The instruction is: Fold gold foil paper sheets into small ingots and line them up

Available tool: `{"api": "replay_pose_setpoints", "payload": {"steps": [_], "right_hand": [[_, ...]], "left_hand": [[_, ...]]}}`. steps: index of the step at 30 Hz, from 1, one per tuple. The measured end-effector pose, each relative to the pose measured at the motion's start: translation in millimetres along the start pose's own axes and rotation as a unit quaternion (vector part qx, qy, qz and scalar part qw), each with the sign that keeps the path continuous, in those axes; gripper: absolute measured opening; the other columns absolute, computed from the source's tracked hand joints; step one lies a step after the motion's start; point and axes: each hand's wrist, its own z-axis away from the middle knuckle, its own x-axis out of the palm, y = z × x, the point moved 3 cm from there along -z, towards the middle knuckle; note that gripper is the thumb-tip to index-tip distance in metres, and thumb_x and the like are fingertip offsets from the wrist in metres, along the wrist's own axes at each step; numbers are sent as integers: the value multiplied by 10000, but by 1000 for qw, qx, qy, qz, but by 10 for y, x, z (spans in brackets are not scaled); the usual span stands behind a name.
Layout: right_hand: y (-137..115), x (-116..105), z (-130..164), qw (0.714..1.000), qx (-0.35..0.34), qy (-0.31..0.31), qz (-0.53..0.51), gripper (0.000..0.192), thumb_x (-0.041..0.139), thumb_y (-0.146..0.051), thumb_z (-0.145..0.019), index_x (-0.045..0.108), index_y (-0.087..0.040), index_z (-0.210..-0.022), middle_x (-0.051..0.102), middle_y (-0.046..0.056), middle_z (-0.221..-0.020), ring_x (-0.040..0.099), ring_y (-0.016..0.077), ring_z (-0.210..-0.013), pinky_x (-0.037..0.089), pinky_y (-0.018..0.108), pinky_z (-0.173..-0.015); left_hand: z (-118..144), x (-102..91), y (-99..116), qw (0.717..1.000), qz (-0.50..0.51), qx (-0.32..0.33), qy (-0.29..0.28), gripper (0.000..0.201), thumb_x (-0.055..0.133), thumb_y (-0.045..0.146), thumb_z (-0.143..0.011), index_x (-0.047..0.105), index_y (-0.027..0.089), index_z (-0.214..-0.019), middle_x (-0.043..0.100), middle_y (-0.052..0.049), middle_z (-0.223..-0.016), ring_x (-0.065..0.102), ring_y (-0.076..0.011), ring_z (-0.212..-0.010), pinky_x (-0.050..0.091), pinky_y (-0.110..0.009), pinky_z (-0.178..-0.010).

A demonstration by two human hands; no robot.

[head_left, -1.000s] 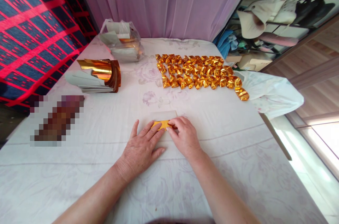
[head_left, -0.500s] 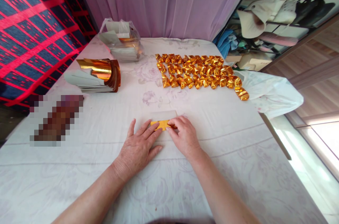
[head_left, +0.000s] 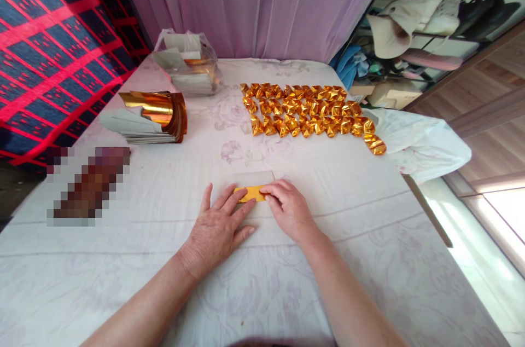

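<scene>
Mid-fold, the left hand with fingers spread flat and the right hand with fingertips together press the gold paper; creasing next needs steady pressure.

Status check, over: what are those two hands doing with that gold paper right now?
Left hand flat, pressing small gold foil sheet onto white cloth table. Right hand pinching sheet's right end. Folded gold pieces far off, nothing blocking.
</scene>
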Motion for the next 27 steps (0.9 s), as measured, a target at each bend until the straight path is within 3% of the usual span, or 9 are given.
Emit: {"api": "replay_pose_setpoints", "payload": {"steps": [9,27], "right_hand": [[-18,-3,10,1000,3,5,4,226,497,-96,-879,680,-216,-934,666,60,-938,628,199,-899,514,336,-818],[-28,-3,5,1000,5,12,6,191,519,-118,-880,675,-227,-894,674,48,-905,631,195,-876,505,336,-802]], "left_hand": [[-13,-4,-9,1000,3,12,-5,436,489,505,-965,595,277,-1321,591,-47,-1395,466,-303,-1348,15,-604,-1197],[20,-118,-282,998,64,9,14,316,441,410,-1005,684,324,-1187,683,16,-1269,526,-299,-1299,34,-626,-1174]]}}
